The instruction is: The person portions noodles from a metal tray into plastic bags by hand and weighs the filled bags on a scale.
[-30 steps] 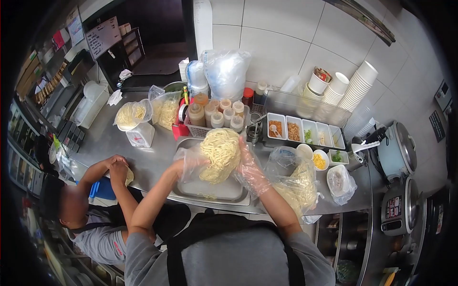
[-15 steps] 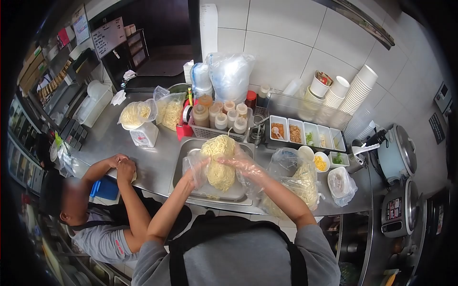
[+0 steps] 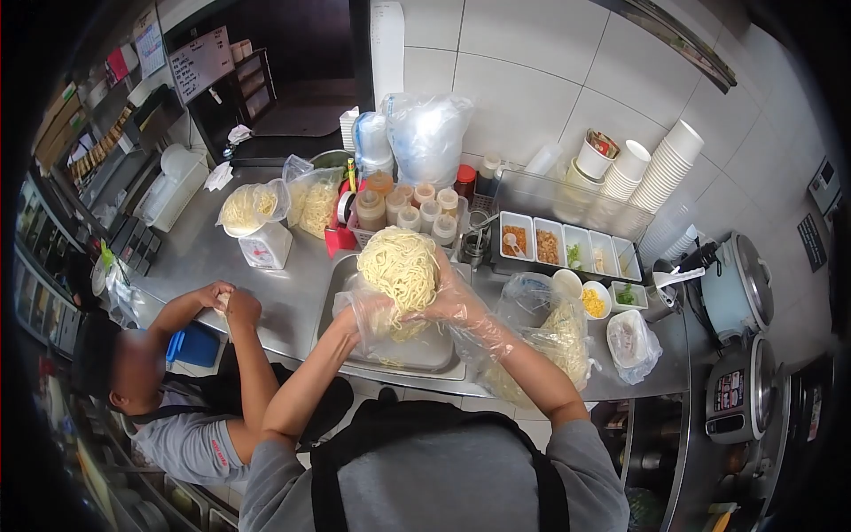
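Note:
A large clump of pale yellow noodles [image 3: 399, 270] is held up between my two hands, above a shallow metal tray [image 3: 332, 306]. My left hand [image 3: 370, 310], in a clear plastic glove, grips the clump from its lower left. On the right side, my right hand [image 3: 452, 297] wraps round it, also in a clear glove. Some noodles lie in the tray below the clump. Close to my right forearm, an open plastic bag of noodles [image 3: 558, 341] rests on the steel counter.
A white scale [image 3: 266, 248] with bagged noodles stands at left. Sauce bottles [image 3: 408, 217] stand in a basket behind the tray. Topping containers [image 3: 550, 241] and stacked cups [image 3: 669, 160] are at back right. A co-worker [image 3: 191, 426] sits or crouches at left, hands together.
The noodle clump has gone from a long hanging shape to a rounder bundle, higher and slightly left. My right hand has turned round its side.

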`<state>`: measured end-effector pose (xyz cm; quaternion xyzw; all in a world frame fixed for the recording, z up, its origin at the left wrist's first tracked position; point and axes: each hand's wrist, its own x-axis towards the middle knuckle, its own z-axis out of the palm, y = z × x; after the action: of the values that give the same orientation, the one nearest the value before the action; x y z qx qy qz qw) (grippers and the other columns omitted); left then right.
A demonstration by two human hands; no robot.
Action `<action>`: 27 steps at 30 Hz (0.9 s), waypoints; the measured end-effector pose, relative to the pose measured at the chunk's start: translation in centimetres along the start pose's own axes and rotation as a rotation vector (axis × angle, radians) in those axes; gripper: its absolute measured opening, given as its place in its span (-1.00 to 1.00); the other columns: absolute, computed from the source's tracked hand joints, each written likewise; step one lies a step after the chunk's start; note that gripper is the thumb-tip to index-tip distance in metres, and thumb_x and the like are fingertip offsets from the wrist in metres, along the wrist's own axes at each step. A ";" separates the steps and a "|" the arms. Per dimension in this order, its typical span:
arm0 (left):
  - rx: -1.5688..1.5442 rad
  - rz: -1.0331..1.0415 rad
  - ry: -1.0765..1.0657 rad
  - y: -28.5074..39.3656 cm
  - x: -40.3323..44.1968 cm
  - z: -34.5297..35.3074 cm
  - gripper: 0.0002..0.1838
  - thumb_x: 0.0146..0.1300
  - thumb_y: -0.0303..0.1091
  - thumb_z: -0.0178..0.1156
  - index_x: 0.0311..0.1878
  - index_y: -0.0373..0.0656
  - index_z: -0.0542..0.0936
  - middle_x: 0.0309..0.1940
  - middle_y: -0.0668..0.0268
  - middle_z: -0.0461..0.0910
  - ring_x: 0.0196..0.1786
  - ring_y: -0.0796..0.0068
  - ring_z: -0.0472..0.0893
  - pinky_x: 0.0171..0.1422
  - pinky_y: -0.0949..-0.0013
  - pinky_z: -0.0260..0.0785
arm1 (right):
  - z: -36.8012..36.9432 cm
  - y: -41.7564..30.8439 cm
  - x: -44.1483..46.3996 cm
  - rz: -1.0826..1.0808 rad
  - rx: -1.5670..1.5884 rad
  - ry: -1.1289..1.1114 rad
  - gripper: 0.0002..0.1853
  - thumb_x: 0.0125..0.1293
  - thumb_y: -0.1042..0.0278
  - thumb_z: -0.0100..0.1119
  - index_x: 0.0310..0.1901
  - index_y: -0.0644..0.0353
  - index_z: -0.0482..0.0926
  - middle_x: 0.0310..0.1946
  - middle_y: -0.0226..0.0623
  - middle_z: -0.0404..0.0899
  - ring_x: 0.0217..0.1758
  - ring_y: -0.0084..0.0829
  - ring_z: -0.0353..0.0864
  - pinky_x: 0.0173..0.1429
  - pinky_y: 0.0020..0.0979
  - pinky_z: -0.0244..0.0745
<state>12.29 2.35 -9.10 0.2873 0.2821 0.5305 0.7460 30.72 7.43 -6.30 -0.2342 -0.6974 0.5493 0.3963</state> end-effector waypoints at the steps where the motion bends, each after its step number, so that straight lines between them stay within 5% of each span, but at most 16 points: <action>1: 0.011 -0.016 -0.008 0.4 0.0 0.3 -0.48 0.18 -0.44 0.23 0.21 -0.33 0.35 0.07 0.09 0.50 0.03 0.28 0.58 0.07 0.30 0.52 | 0.1 -0.1 -0.1 -0.022 0.029 0.008 0.24 -0.41 0.29 0.67 0.35 0.16 0.02 0.26 -0.26 0.25 0.35 -0.42 0.20 0.42 -0.34 0.10; 10: 0.042 -0.034 0.064 1.3 0.7 1.0 -0.56 0.26 -0.36 0.16 0.18 -0.31 0.39 0.01 0.13 0.53 -0.06 0.38 0.61 -0.01 0.37 0.53 | 1.0 -0.6 -0.1 -0.124 0.169 0.092 0.09 -0.28 0.35 0.61 0.32 0.21 0.08 0.21 -0.23 0.31 0.28 -0.40 0.32 0.33 -0.33 0.27; 14: 0.137 -0.188 0.133 1.6 1.5 0.2 -0.59 0.28 -0.26 0.17 0.12 -0.29 0.44 -0.05 0.18 0.56 -0.07 0.40 0.61 -0.02 0.37 0.53 | 0.3 1.4 -0.1 0.213 0.368 0.128 0.00 -0.20 0.42 0.56 0.29 0.25 0.10 0.17 -0.20 0.33 0.22 -0.39 0.36 0.28 -0.38 0.32; 20: 0.258 -0.109 -0.016 2.0 0.8 0.6 -0.47 0.24 -0.17 0.22 0.18 -0.29 0.41 0.02 0.19 0.54 -0.01 0.42 0.58 0.11 0.33 0.45 | -0.9 5.6 -0.5 0.348 0.962 0.177 -0.24 0.02 0.55 0.32 0.26 0.32 0.16 0.11 -0.15 0.42 0.15 -0.31 0.47 0.25 -0.31 0.39; 24: 0.566 0.016 -0.064 0.3 0.9 -1.9 -0.49 0.27 -0.21 0.19 0.21 -0.25 0.37 0.05 0.24 0.51 0.08 0.45 0.51 0.18 0.35 0.38 | -1.9 5.8 -0.5 0.263 0.935 0.150 -0.36 0.14 0.51 0.23 0.25 0.34 0.19 0.10 -0.13 0.42 0.15 -0.31 0.48 0.25 -0.30 0.41; 27: 0.432 0.178 -0.096 -1.5 0.2 -1.6 -0.54 0.31 -0.24 0.12 0.23 -0.15 0.34 0.09 0.30 0.47 0.16 0.45 0.45 0.27 0.35 0.32 | -0.6 3.7 0.3 0.175 0.763 0.201 -0.38 0.21 0.40 0.22 0.27 0.32 0.18 0.11 -0.15 0.42 0.15 -0.31 0.48 0.25 -0.31 0.40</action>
<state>12.15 2.33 -11.25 0.4890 0.3269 0.5071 0.6300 30.62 9.10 -9.67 -0.1816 -0.3786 0.7747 0.4728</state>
